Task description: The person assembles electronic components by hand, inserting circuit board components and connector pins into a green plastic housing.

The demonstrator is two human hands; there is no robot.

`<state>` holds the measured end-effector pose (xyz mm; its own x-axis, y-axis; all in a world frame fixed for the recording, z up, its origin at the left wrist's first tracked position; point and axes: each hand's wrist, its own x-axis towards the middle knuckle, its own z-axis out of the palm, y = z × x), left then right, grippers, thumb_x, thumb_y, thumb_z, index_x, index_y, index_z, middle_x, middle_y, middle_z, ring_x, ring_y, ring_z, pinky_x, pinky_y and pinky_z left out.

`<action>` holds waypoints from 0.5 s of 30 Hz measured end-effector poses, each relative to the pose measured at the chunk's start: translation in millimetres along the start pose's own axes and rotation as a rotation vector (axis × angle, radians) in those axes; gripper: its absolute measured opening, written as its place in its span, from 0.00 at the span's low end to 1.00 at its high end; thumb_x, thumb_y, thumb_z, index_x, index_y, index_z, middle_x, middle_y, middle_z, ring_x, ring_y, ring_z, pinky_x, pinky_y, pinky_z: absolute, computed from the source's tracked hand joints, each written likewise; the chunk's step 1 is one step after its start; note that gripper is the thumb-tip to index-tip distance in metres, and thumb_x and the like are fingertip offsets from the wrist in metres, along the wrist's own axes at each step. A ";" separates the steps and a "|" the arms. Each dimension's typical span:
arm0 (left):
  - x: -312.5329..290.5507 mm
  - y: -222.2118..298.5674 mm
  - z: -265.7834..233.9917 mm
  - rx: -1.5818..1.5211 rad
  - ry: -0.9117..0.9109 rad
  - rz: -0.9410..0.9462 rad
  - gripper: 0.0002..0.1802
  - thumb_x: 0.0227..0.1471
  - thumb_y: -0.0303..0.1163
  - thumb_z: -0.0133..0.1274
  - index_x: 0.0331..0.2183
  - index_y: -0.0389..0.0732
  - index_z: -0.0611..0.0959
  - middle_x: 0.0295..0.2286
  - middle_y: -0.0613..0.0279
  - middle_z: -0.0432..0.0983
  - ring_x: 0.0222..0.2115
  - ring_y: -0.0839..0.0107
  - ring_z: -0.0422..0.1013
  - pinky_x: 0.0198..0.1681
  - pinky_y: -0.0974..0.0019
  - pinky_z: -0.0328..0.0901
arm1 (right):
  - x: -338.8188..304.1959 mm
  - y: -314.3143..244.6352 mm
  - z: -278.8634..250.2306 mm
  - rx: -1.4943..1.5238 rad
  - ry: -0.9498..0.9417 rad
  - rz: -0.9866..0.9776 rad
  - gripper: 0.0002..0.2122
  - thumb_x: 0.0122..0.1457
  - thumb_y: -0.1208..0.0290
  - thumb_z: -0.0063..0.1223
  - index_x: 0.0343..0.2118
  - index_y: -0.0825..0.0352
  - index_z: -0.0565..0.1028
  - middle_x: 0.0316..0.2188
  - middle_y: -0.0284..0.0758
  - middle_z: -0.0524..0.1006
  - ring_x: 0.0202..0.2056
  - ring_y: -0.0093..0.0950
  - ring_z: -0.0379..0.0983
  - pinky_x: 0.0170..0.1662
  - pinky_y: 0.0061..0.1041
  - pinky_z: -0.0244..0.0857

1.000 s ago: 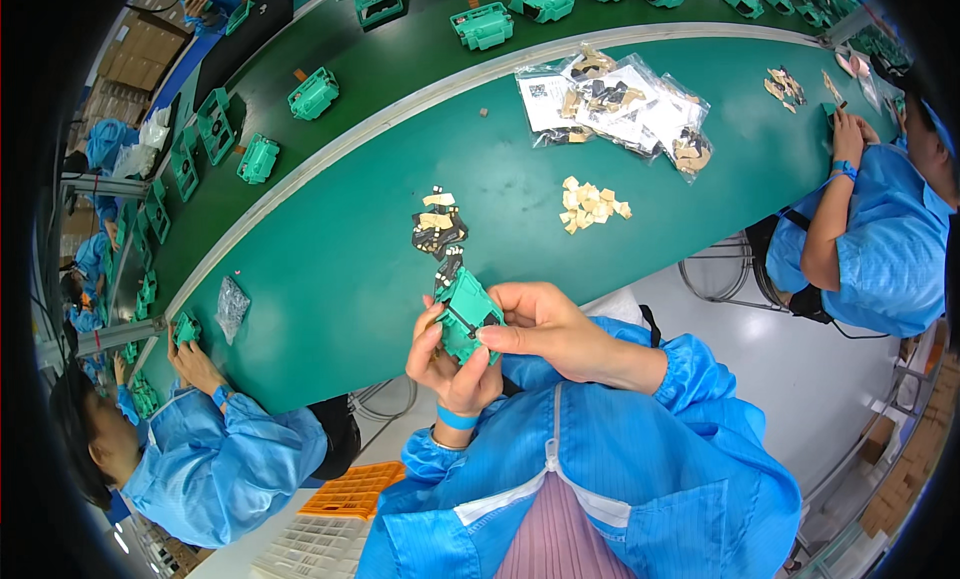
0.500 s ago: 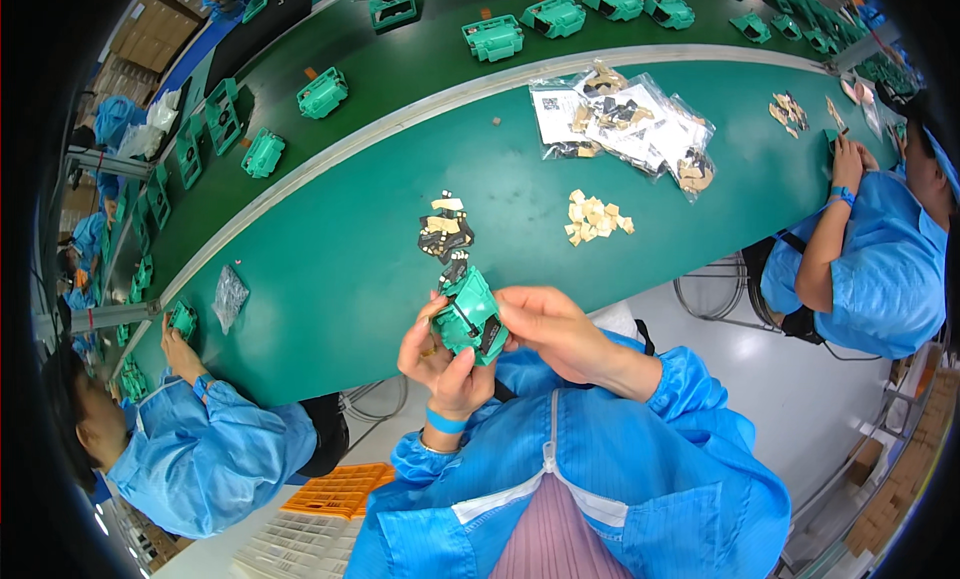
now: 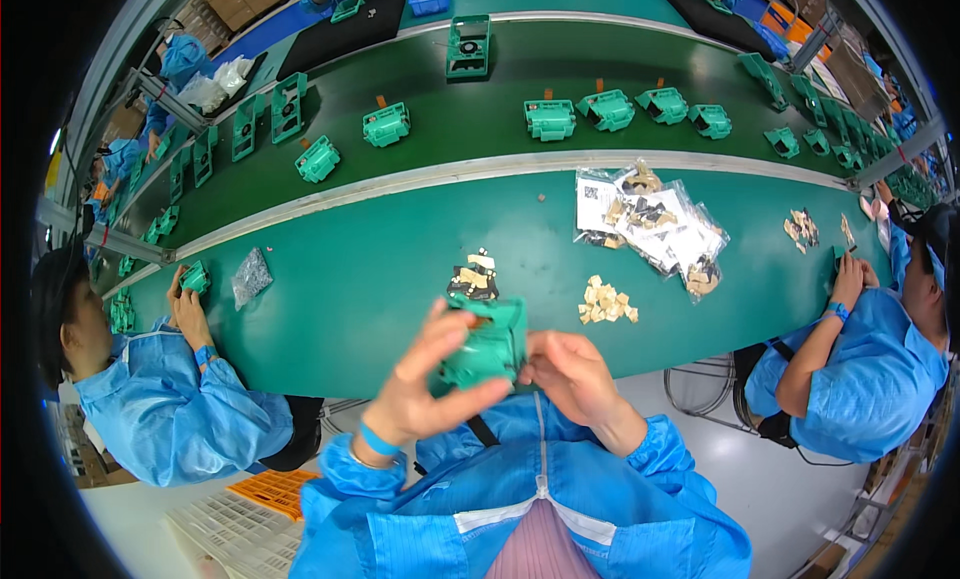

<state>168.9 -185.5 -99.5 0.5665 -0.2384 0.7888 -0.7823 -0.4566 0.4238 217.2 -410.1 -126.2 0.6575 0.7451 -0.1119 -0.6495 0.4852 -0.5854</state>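
My left hand (image 3: 425, 384) is wrapped round a green plastic housing (image 3: 492, 347), with the thumb along its near side and the fingers over its left edge. The housing is raised above the near part of the bench and somewhat blurred. At its right edge my right hand (image 3: 578, 376) is closed in a pinch; whatever sits between those fingertips is hidden. Just beyond the housing lies a small pile of black and tan pieces (image 3: 474, 277). A heap of tan pieces (image 3: 606, 301) rests farther right.
Clear bags (image 3: 650, 219) with papers and small parts lie on the green bench (image 3: 380, 259). Behind a pale rail, several green housings (image 3: 549, 120) stand on a dark green belt (image 3: 440, 109). Co-workers sit at left (image 3: 190, 399) and right (image 3: 850, 349). A clear bag of small parts (image 3: 251, 277) lies at left.
My left hand has turned the housing, so its open inner side no longer shows. My right fingers have shifted from gripping its side to a pinch at its right edge. The view has swung too.
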 end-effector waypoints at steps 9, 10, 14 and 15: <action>102.5 -180.5 -22.7 0.375 -0.204 -0.384 0.44 0.44 0.15 0.63 0.62 0.51 0.69 0.63 0.51 0.54 0.58 0.47 0.64 0.57 0.52 0.68 | -25.7 -22.7 -15.2 -0.580 0.208 -0.410 0.14 0.66 0.75 0.54 0.53 0.73 0.75 0.44 0.35 0.77 0.44 0.19 0.72 0.49 0.20 0.66; 106.9 -200.6 -17.0 0.385 -0.208 -0.379 0.45 0.44 0.16 0.64 0.62 0.52 0.69 0.62 0.51 0.54 0.57 0.47 0.65 0.55 0.52 0.69 | -31.0 -22.7 -16.5 -0.585 0.214 -0.416 0.14 0.66 0.75 0.54 0.53 0.73 0.75 0.44 0.35 0.77 0.44 0.19 0.72 0.49 0.20 0.66; 114.3 -261.7 2.4 0.427 -0.257 -0.407 0.45 0.47 0.18 0.64 0.64 0.54 0.67 0.63 0.54 0.53 0.61 0.46 0.61 0.61 0.48 0.64 | -50.7 -23.9 -23.9 -0.620 0.373 -0.437 0.11 0.65 0.77 0.55 0.48 0.74 0.77 0.41 0.34 0.78 0.42 0.20 0.74 0.47 0.20 0.67; 110.1 -273.0 1.5 0.539 -0.336 -0.426 0.45 0.48 0.19 0.64 0.65 0.54 0.66 0.65 0.54 0.52 0.62 0.46 0.59 0.63 0.48 0.61 | -54.2 -23.8 -24.5 -0.642 0.413 -0.460 0.10 0.64 0.76 0.56 0.47 0.74 0.78 0.40 0.35 0.79 0.41 0.20 0.74 0.45 0.20 0.67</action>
<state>445.2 -88.4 -129.0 0.9068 -0.1569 0.3913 -0.2929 -0.9020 0.3172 206.3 -473.2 -125.9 0.9662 0.2553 0.0368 -0.0299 0.2527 -0.9671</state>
